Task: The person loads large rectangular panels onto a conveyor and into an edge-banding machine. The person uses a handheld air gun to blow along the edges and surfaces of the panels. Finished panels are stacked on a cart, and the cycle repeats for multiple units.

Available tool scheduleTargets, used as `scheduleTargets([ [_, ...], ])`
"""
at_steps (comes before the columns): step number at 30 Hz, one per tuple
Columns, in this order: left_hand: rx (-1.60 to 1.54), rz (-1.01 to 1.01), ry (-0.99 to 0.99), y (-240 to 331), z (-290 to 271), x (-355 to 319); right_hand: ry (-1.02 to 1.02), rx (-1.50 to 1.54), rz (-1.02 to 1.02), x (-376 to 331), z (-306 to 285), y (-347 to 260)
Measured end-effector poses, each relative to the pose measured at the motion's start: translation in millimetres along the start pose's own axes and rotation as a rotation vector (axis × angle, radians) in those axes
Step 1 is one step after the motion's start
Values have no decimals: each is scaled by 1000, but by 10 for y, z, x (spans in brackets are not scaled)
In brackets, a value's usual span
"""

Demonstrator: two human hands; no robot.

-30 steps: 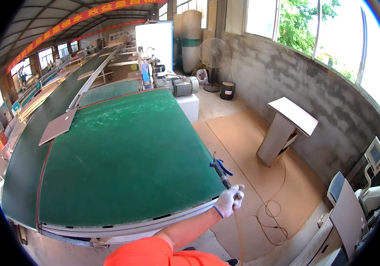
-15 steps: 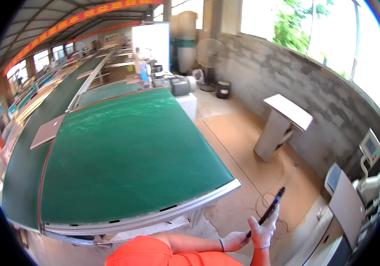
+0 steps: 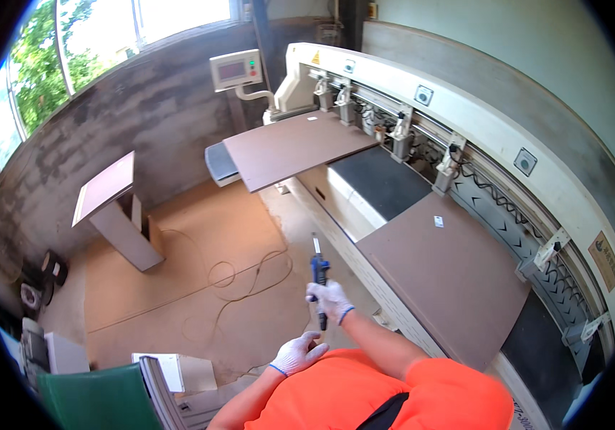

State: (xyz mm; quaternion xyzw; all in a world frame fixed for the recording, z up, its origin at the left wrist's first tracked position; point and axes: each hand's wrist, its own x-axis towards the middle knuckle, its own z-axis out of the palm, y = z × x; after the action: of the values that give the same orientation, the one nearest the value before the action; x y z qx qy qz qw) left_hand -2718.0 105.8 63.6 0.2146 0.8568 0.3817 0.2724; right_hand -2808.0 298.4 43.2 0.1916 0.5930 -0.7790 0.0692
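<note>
My right hand (image 3: pixel 330 299), in a white knit glove with a blue cuff, is wrapped round a slim blue-and-black handheld tool (image 3: pixel 319 271). Its silver tip points away from me, above the floor. My left hand (image 3: pixel 299 354), gloved alike, hovers close to my body, below and left of the tool's black rear end. Its thumb stands apart from the loosely bent fingers, and I see nothing between them. To the right, two brown panels lie on a long white machine: one farther off (image 3: pixel 300 147), one nearer (image 3: pixel 451 269).
A row of clamps (image 3: pixel 400 136) runs under the machine's white beam, with a control screen (image 3: pixel 235 69) at its far end. A panel-topped stand (image 3: pixel 124 229) is by the wall. Thin hose (image 3: pixel 253 287) coils on the floor. A green conveyor end (image 3: pixel 99 398) is at lower left.
My view has swung right, from the green conveyor table to the machine with panels. The tool stays in my right hand; my left hand is now farther from its rear end.
</note>
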Motion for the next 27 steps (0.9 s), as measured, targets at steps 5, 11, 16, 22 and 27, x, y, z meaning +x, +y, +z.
scheduleTargets([
  [5,-248,-67,-172,88,119,773,340,255,-130,226,-1312,-166],
  [11,-380,-182,-263,-29,-139,1495,257,-6,-120,471,-1496,-409],
  [16,-376,-166,-377,-497,-519,2360,354,-50,-120,1129,-1330,-587],
  [22,-836,-379,-139,-1196,-1635,3570,431,-28,0,2059,-990,-1163],
  [27,-885,-343,471,-2267,-2874,4840,532,-93,23,2919,-877,-1602],
])
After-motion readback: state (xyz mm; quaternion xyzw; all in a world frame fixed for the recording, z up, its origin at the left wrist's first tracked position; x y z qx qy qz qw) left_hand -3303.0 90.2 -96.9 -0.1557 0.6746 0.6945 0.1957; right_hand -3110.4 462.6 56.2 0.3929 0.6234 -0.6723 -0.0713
